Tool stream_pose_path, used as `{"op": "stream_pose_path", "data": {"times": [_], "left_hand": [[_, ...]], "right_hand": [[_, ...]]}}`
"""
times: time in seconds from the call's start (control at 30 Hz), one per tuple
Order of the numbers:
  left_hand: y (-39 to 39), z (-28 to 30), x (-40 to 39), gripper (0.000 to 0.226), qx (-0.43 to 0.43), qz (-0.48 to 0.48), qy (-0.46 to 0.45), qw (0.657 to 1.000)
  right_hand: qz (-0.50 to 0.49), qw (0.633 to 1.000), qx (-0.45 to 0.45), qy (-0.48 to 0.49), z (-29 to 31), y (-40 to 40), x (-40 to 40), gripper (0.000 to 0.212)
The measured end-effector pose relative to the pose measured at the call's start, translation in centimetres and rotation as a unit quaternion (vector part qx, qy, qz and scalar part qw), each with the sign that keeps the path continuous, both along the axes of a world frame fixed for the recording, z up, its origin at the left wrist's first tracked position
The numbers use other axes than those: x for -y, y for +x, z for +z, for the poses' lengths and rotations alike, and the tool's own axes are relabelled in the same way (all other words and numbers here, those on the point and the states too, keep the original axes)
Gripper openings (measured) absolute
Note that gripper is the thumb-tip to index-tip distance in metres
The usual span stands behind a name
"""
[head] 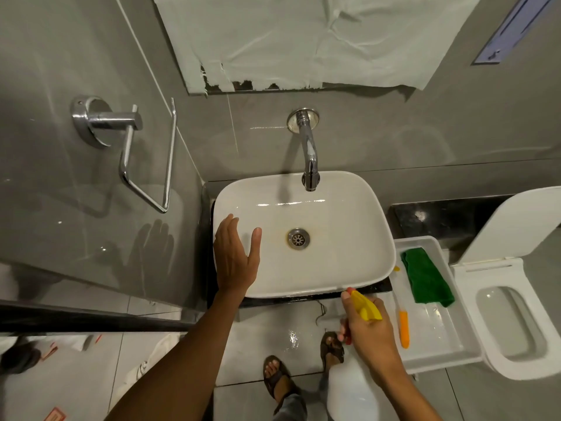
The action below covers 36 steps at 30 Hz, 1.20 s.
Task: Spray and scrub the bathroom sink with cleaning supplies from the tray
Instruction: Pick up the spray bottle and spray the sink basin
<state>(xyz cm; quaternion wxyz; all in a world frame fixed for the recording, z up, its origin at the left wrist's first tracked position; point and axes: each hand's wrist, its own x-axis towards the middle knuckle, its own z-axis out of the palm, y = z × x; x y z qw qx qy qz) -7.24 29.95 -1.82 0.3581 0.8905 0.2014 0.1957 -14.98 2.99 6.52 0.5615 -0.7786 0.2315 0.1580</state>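
The right hand (pixel 368 332) is gripping a spray bottle (pixel 353 387) by its yellow head, just below the sink's (pixel 349 268) near rim. The left hand (pixel 235 256) is hovering spread and empty over the sink's left edge. A green cloth (pixel 425 276) is lying in the tray (pixel 440 335)

Head view, steeply down over sink (pixel 303 268)

Dim overhead light, tile glare, fisheye edges.
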Motion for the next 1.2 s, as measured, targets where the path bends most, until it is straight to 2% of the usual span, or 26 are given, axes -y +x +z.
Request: {"op": "stream_pose_path", "data": {"times": [0.17,0.33,0.5,0.63,0.87,1.0,1.13,1.2], "left_hand": [[0.0,0.2,-0.1,0.064,0.003,0.003,0.007,1.000],[0.0,0.3,-0.1,0.062,-0.002,0.006,0.002,1.000],[-0.1,0.2,-0.2,0.065,0.001,0.015,-0.009,1.000],[0.1,0.1,-0.1,0.063,0.006,0.009,-0.003,1.000],[-0.3,0.5,1.8,0.065,-0.007,-0.063,0.049,0.997],[0.0,1.0,7.4,0.069,0.004,-0.146,0.070,0.987],[1.8,2.0,14.1,0.074,-0.011,-0.212,0.061,0.975],[2.6,2.3,17.3,0.076,-0.019,-0.244,0.058,0.968]], "right_hand": [[0.023,0.998,-0.006,0.061,-0.7,-0.3,-2.8,0.041],[0.055,0.995,0.050,0.063,-0.4,0.6,-5.3,0.039],[0.030,0.992,0.095,0.080,0.1,2.0,-6.2,0.034],[0.026,0.991,0.125,0.047,0.6,3.2,-5.6,0.037],[-0.015,0.982,0.179,0.063,1.2,4.2,-0.1,0.031],[-0.048,0.978,0.192,0.069,0.8,4.4,4.6,0.032],[-0.119,0.968,0.216,0.046,-0.1,4.7,10.4,0.043],[-0.146,0.966,0.209,0.049,-1.1,4.9,13.5,0.039]]}}
